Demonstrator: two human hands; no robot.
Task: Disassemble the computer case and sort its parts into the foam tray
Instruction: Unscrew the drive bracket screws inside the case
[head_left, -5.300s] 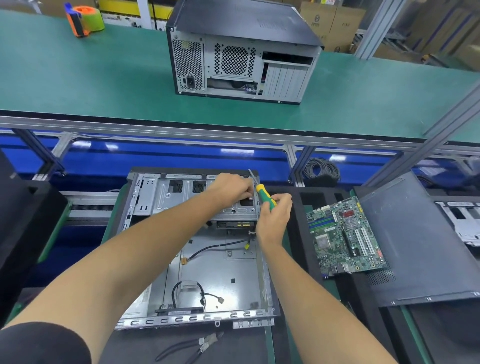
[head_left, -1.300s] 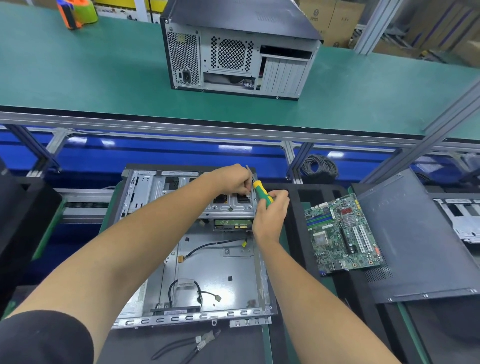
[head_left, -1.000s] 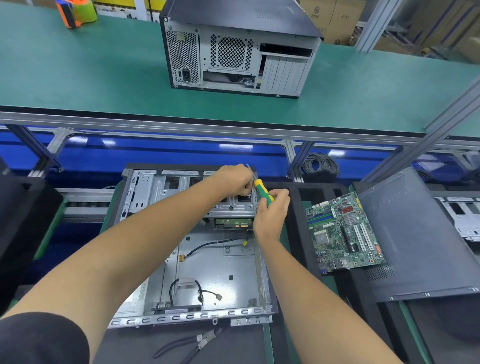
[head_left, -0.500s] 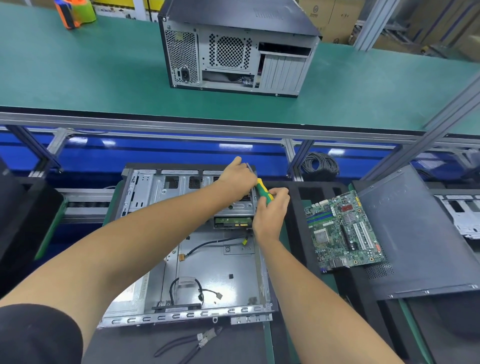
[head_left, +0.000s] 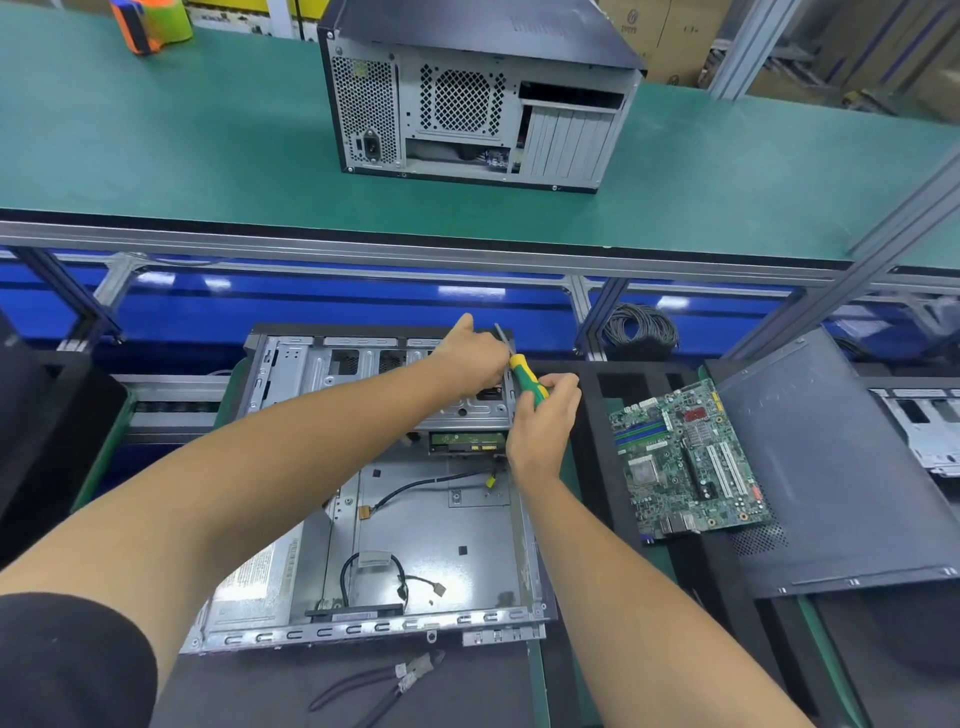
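— What is seen on the upper level?

— A green-topped bench (head_left: 208, 156) is shown, edged in aluminium rail. A closed computer tower (head_left: 478, 98) is stood on it, rear panel turned toward the camera, and an orange-and-green tape dispenser (head_left: 150, 23) is set at the far left edge.

— And on the lower level?

— A black foam tray (head_left: 613, 384) is laid out there. An opened computer case (head_left: 415, 519) is laid flat on it. A motherboard (head_left: 685, 462) is rested to the right, partly overlapping a dark side panel (head_left: 841, 467). Loose cables (head_left: 384, 686) are left in front of the case.
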